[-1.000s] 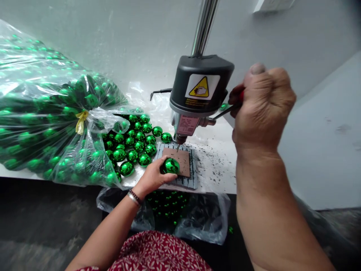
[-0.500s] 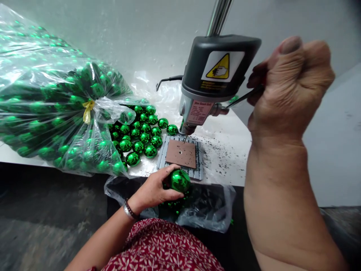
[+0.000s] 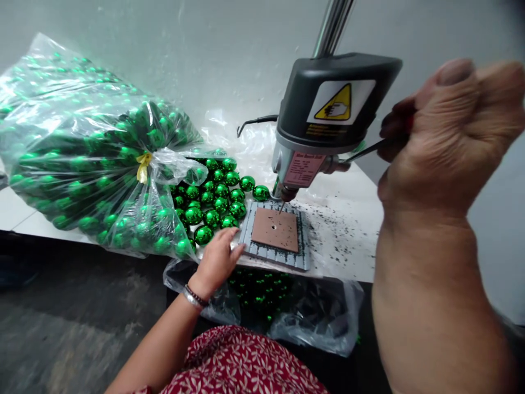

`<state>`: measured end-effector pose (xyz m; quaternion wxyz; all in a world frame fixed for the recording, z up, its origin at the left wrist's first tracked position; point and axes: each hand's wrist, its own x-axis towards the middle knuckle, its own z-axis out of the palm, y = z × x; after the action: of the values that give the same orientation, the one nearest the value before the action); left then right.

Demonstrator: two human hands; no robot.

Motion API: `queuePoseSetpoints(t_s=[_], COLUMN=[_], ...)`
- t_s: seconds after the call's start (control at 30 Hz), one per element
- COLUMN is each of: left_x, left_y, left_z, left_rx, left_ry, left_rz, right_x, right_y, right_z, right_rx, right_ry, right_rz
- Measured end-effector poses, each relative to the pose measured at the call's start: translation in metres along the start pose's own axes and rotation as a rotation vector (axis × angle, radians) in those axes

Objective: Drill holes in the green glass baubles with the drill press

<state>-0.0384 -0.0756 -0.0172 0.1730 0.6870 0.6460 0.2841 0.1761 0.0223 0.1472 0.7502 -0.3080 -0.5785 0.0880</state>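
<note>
Shiny green round balls [image 3: 212, 218] are heaped left of flat square brown pad [image 3: 281, 234], near left hand [image 3: 215, 258], well apart from right hand [image 3: 453, 131] | left hand: nothing gripped, fingers parted, left of pad | right hand: clenched round thin dark lever [image 3: 371, 149], right of pad

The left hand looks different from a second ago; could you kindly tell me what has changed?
The left hand drew a green ball back from the brown pad toward the person, let go, and moved left beside the loose green balls. The right hand still grips the lever of the drill; the pad remains on its grey base.
</note>
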Motion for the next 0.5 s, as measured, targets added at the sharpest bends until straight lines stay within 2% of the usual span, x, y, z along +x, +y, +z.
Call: queuePoseSetpoints(t_s=[0.07,0.17,0.3,0.4,0.5], left_x=[0.015,0.033,0.043,0.044,0.043], left_y=[-0.002,0.000,0.000,-0.005,-0.006], left_z=[-0.005,-0.009,-0.005,-0.005,-0.010], left_rx=[0.194,0.402,0.514,0.386,-0.008], left_ry=[0.052,-0.031,-0.099,-0.031,0.066], left_rz=[-0.060,-0.115,-0.136,-0.160,-0.169], right_x=[0.000,0.001,0.000,0.001,0.001], right_y=[0.001,-0.001,-0.004,-0.004,-0.004], right_z=[0.000,-0.001,-0.002,-0.002,-0.002], right_rx=[-0.002,-0.030,-0.077,-0.058,-0.034], right_ry=[0.011,0.015,-0.002,0.009,0.013], right_rz=[-0.004,0.017,0.048,0.034,0.039])
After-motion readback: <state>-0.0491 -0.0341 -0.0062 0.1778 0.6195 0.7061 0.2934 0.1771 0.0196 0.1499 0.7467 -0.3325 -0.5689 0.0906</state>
